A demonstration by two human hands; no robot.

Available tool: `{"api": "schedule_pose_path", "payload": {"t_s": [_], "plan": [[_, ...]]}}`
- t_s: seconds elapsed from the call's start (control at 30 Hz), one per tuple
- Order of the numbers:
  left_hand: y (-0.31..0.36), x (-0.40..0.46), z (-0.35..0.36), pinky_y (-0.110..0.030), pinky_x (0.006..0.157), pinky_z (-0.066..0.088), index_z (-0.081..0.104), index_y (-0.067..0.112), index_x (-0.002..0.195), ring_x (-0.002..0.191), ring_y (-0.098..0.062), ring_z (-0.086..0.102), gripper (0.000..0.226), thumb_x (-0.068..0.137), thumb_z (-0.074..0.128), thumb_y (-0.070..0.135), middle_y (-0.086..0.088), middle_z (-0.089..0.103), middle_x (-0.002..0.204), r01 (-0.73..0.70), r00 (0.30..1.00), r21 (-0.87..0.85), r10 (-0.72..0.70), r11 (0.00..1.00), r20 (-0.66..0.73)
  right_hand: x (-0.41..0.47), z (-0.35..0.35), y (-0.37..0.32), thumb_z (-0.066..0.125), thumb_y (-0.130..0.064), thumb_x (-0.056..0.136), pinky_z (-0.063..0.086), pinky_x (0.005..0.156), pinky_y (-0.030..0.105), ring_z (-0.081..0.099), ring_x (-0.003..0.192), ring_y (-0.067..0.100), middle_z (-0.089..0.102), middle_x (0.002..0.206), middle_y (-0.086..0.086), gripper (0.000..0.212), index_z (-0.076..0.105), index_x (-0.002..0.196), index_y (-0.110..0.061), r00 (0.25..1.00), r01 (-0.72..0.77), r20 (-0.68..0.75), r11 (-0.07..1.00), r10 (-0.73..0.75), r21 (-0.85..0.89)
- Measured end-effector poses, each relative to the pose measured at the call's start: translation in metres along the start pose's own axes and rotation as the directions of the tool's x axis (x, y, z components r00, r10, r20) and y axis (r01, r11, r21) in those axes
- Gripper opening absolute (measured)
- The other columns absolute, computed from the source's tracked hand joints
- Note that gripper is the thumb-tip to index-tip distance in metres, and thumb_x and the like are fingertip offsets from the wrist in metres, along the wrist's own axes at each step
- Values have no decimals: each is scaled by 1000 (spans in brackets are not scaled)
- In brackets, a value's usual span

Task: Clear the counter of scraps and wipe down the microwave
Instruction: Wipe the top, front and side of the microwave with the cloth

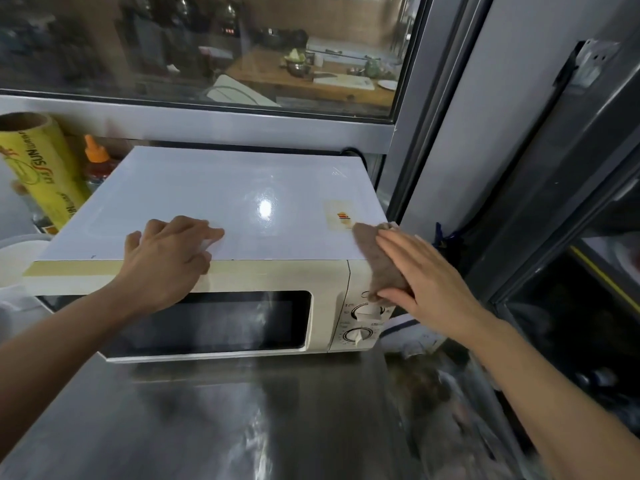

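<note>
A cream-white microwave (242, 195) stands on the steel counter (207, 420) under a window, its dark door closed and two dials at the right. My left hand (166, 251) rests on the front edge of its top, fingers loosely bent. My right hand (426, 275) presses a brown cloth (377, 261) with straight fingers against the microwave's top right front corner. The cloth hangs over the corner above the upper dial. No scraps show on the counter in front.
A yellow roll of wrap (38, 168) and an orange-capped bottle (98, 161) stand left of the microwave. A white container (17, 251) sits at the far left. A steel cabinet (561, 202) rises on the right, with clutter low beside the counter.
</note>
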State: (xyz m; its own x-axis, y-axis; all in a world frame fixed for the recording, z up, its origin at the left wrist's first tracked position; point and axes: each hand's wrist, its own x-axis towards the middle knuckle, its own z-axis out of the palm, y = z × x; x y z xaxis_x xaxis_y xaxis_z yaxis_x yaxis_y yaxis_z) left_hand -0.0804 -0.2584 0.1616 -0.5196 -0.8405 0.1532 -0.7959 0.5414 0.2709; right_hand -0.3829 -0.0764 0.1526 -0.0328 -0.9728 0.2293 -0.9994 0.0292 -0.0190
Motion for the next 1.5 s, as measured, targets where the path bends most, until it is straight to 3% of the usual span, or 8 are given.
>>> {"api": "schedule_pose_path", "payload": {"t_s": [0.17, 0.3, 0.6, 0.8, 1.07, 1.23, 1.37, 1.5], "plan": [[-3, 4, -4, -47, 105, 22, 47, 35, 131, 127, -25, 31, 39, 94, 44, 22, 8, 38, 145, -2, 1000, -47, 3, 999, 25, 18, 14, -34, 63, -42, 74, 39, 104, 50, 39, 134, 32, 45, 142, 16, 77, 41, 137, -3, 993, 71, -93, 994, -78, -78], [-23, -4, -20, -48, 110, 21, 48, 30, 131, 130, -24, 34, 38, 94, 50, 22, 7, 43, 143, 15, 999, -230, -23, 973, -31, 54, 22, -97, 68, -46, 64, 31, 104, 41, 53, 121, 35, 56, 128, 18, 79, 51, 125, 2, 970, 173, -151, 976, -192, -130], [-127, -32, -47, -49, 103, 34, 61, 23, 117, 121, -28, 47, 46, 79, 39, 35, 3, 58, 129, 104, 990, -203, -120, 974, -71, 122, 43, -243, 73, -47, 74, 28, 113, 47, 41, 132, 35, 46, 142, 15, 82, 41, 137, -4, 974, 185, -126, 982, -189, -44], [-140, -25, -35, -45, 104, 35, 62, 23, 114, 120, -23, 44, 25, 95, 48, 17, 7, 56, 128, 54, 983, -302, -103, 952, -151, 113, 41, -235, 68, -39, 78, 25, 109, 40, 44, 131, 33, 47, 141, 15, 72, 43, 136, -4, 963, 229, -131, 972, -235, -61], [-166, -30, -38, -24, 93, 38, 63, 28, 109, 115, -13, 50, 25, 97, 45, 15, 9, 57, 125, 63, 984, -609, -152, 791, -95, 76, 36, -166, 31, -47, 90, 15, 112, 31, 32, 136, 26, 40, 146, 14, 65, 39, 139, -3, 994, 32, -101, 989, -46, -142], [-178, -31, -45, -3, 84, 39, 55, 25, 122, 104, 6, 56, 29, 101, 36, 18, 13, 63, 117, 44, 995, -781, -94, 623, -19, 110, 52, -231, 36, -44, 88, 29, 112, 38, 46, 128, 34, 49, 138, 19, 64, 48, 131, 2, 970, 124, -190, 980, -153, -157], [-188, -32, -46, -18, 93, 43, 43, 27, 129, 109, -1, 60, 30, 101, 34, 26, 14, 63, 119, 55, 997, -854, -70, 517, 22, 142, 65, -294, 63, -40, 81, 39, 106, 49, 47, 127, 37, 51, 136, 20, 67, 48, 132, 1, 947, 207, -225, 971, -230, -121], [-193, -39, -48, -6, 77, 47, 41, 23, 127, 93, 5, 64, 28, 101, 33, 16, 14, 63, 110, 59, 996, -879, -86, 473, 21, 166, 70, -342, 68, -38, 79, 38, 106, 50, 47, 126, 36, 51, 135, 19, 67, 47, 132, -3, 937, 232, -244, 967, -250, -102]]}}
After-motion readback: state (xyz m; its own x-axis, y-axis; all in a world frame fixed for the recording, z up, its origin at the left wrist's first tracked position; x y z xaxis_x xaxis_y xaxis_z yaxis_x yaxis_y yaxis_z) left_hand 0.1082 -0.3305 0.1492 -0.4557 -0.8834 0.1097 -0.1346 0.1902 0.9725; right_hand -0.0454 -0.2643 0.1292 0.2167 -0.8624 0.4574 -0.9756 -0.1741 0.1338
